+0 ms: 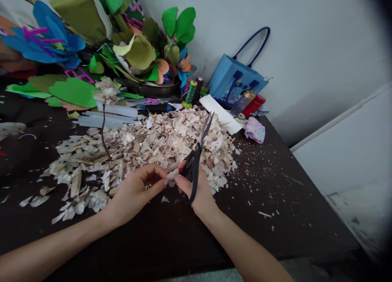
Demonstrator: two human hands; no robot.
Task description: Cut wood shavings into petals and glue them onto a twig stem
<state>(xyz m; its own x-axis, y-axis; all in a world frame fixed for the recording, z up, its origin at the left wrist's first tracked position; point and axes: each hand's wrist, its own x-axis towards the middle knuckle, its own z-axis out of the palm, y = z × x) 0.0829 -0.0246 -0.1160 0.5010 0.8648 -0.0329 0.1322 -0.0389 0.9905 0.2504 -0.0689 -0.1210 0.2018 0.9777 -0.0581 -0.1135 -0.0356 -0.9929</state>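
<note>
Between my two hands, low over the front of the table, is a small pale, papery flake (173, 175). My left hand (137, 192) pinches its left side between thumb and fingertips. The thumb and fingertips of my right hand (197, 188) touch its right side. A pair of black-handled scissors (196, 163) hangs on my right hand, its blades pointing up and away with a narrow gap between the tips. Behind both hands spreads a wide heap of dried, pale pinkish and tan flakes (171, 131). A brown twig with a pale papery flower (107, 92) stands at the heap's left.
Large fabric flowers (134, 49) fill a metal pan (150, 88) at the back left. Translucent sticks (105, 116), a green thread spool (190, 94), a blue bag (235, 80), jars (252, 105) and a crumpled lilac cloth (255, 130) line the back. Scraps dot the dark table (294, 216).
</note>
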